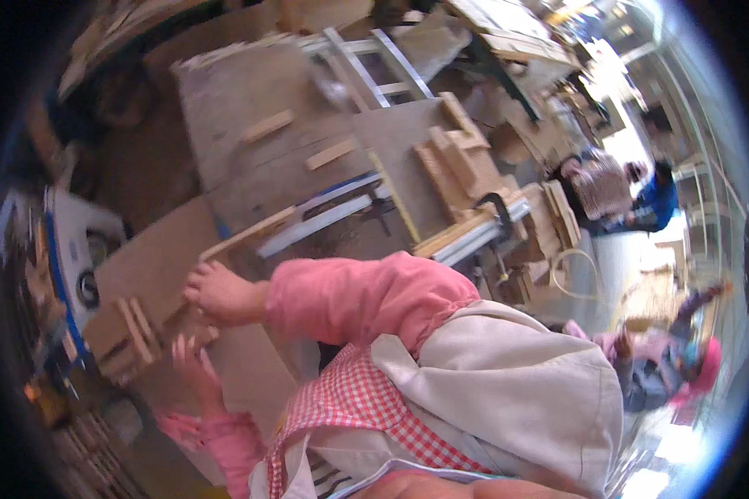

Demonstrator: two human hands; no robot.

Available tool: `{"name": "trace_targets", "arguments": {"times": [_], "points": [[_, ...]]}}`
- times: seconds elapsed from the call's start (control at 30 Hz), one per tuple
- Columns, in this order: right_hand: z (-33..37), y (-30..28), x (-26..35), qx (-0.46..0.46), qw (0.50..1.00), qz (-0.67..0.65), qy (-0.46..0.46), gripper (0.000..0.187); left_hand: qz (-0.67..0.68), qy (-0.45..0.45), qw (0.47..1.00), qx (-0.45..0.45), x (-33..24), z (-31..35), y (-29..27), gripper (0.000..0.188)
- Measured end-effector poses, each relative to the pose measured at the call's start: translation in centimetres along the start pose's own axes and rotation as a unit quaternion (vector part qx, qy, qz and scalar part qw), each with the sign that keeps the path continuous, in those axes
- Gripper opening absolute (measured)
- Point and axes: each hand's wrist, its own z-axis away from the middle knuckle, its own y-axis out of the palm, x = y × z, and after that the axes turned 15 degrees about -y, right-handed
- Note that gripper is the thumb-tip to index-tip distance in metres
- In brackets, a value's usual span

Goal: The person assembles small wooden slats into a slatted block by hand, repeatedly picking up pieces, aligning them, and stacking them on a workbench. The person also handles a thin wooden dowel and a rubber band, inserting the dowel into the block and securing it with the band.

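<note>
My right hand (225,295), its arm in a pink sleeve reaching across to the left, has its fingers curled over the brown board surface (151,259). What lies under those fingers, if anything, is hidden. Just below it is my left hand (196,368), fingers stretched and apart, with no object visible in it. A long thin wood strip (250,234) ends close above my right hand. To the left of both hands lie several short wooden sticks (137,328). The picture is blurred around the fingers.
Metal bar clamps (324,218) lie across the bench past my right arm. Beyond are two loose wood blocks (268,125), stacked planks (458,170) and a black clamp (501,214). A white machine with blue edging (79,254) stands at left. Other people (653,200) are at right.
</note>
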Motion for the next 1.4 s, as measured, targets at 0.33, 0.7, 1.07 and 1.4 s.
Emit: {"name": "trace_targets", "arguments": {"times": [0.33,0.7,1.07,1.4], "points": [[23.8,-15.4,3.8,-0.134,0.958,-0.219,0.126,0.027,0.296,-0.018,0.92,0.255,-21.4,4.4,1.3,0.029],[55.7,-23.4,10.1,-0.459,0.74,-0.274,0.409,0.025,0.272,0.165,0.87,0.378,-45.7,8.7,7.2,0.03],[73.8,-26.8,14.6,-0.667,0.541,-0.129,0.496,0.016,0.21,0.211,0.891,0.342,-52.3,10.8,10.6,0.025],[79.8,-24.3,11.5,-0.669,0.501,-0.117,0.537,0.014,0.206,0.124,0.885,0.399,-50.8,11.0,12.1,0.031]]}}
